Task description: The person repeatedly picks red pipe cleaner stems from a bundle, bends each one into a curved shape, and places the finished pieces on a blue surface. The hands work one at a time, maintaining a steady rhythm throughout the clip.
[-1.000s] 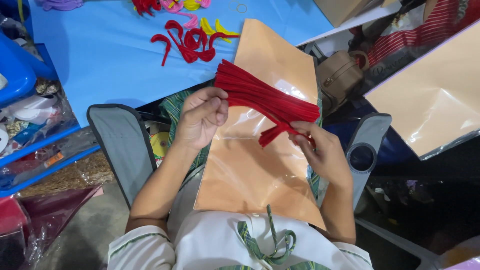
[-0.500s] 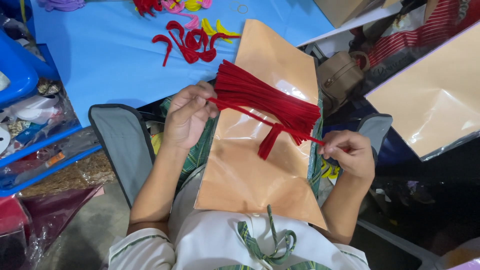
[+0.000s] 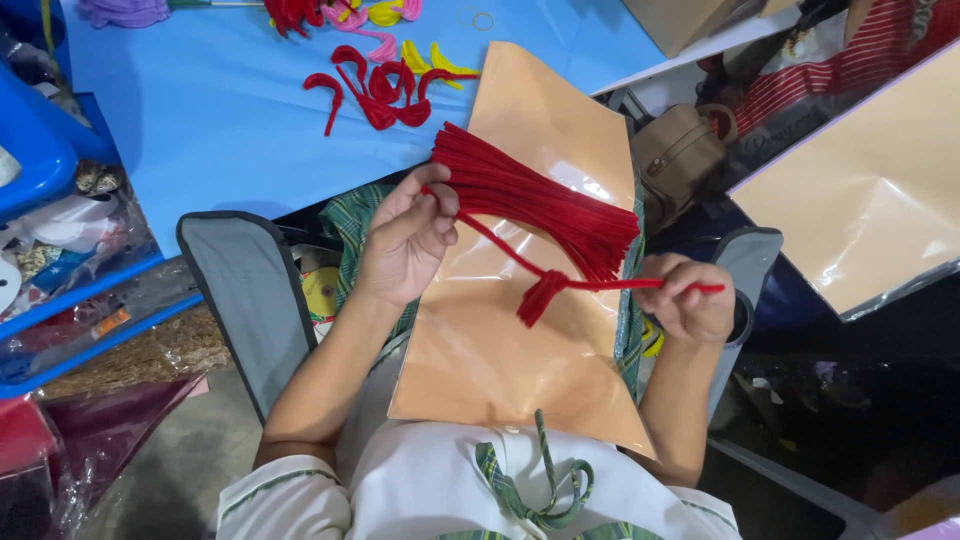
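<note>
A thick bundle of red pipe cleaners (image 3: 530, 195) lies across a tan glossy envelope (image 3: 500, 350) on my lap. My left hand (image 3: 405, 240) pinches the bundle's left end. One red pipe cleaner (image 3: 600, 284) is wrapped around the bundle near its right end, and my right hand (image 3: 690, 297) grips that strand's free end, pulled out to the right. A short red tuft (image 3: 540, 297) hangs below the wrap.
Blue tabletop (image 3: 220, 120) ahead holds bent red pipe-cleaner pieces (image 3: 375, 85), plus yellow and pink ones (image 3: 420, 55). A grey chair arm (image 3: 245, 290) is at left, a brown bag (image 3: 685, 155) at right, a second tan sheet (image 3: 860, 200) far right, blue bins (image 3: 40, 170) at left.
My right hand has pulled the single strand farther out to the right, tightening the wrap. My left hand moved up to the bundle's left end, and the bundle fanned out.
</note>
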